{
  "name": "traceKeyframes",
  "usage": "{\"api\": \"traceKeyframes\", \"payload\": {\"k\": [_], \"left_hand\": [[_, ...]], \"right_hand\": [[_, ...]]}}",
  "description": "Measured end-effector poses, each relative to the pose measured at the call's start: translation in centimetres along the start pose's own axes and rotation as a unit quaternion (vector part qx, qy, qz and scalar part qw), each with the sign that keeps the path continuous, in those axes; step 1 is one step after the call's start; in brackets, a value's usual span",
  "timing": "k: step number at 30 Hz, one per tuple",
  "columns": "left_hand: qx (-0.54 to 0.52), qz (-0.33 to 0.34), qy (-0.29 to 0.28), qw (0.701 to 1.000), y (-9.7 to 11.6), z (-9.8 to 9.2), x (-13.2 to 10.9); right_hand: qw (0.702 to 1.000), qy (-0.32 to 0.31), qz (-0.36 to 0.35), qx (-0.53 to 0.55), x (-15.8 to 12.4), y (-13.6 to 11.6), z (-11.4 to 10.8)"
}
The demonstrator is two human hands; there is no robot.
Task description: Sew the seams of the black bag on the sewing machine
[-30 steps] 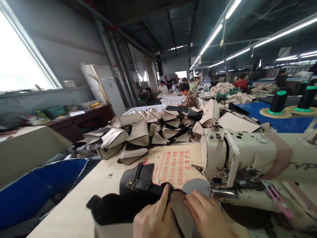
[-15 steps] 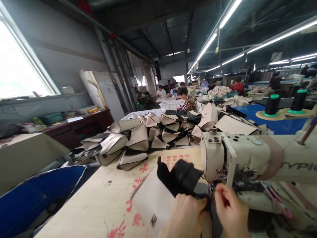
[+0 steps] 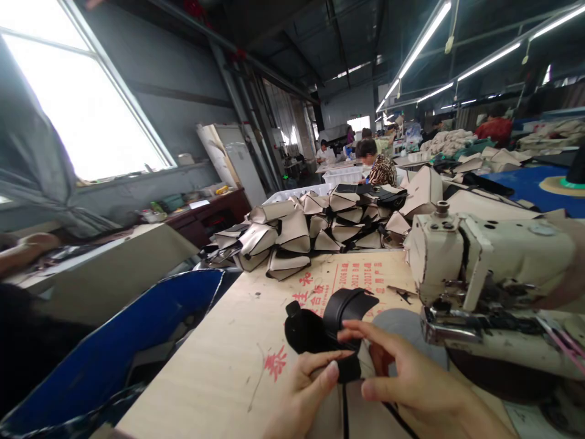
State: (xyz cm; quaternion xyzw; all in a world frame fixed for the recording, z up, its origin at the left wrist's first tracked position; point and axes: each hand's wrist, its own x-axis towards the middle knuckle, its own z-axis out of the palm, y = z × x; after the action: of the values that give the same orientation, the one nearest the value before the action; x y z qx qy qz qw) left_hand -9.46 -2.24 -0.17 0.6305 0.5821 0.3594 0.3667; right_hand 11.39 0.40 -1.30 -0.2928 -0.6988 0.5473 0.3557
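A beige bag with black trim [image 3: 361, 417] is between my hands over the wooden table, its lower part running out of view. Black flap-like parts [image 3: 304, 330] stick out from its far side. My left hand [image 3: 311, 387] pinches the bag near a black tab, thumb on top. On the other side, my right hand [image 3: 402, 372] has its thumb on the beige panel and its curved fingers around the black and beige edge. To the right stands an off-white sewing machine [image 3: 441, 256], apart from the bag. A round grey plate [image 3: 402, 329] shows beside my right fingers.
Many similar beige and black bags [image 3: 292, 231] are heaped at the table's far edge. Small dark snips [image 3: 402, 295] lie near the machine. A blue-lined bin [image 3: 183, 305] stands left of the wooden tabletop [image 3: 205, 366]. Another person's arm [image 3: 27, 253] shows at far left.
The bag has come away from the machine, toward me, and been turned. My right hand has left the machine's needle area and is now on the bag. The view has swung left.
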Motion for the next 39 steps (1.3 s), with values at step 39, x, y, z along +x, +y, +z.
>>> {"api": "traceKeyframes", "payload": {"k": [39], "left_hand": [[0.047,0.009,-0.163,0.985,2.3,0.2,0.2]], "right_hand": [[0.988,0.082,0.090,0.096,-1.1,2.8,-1.9]]}}
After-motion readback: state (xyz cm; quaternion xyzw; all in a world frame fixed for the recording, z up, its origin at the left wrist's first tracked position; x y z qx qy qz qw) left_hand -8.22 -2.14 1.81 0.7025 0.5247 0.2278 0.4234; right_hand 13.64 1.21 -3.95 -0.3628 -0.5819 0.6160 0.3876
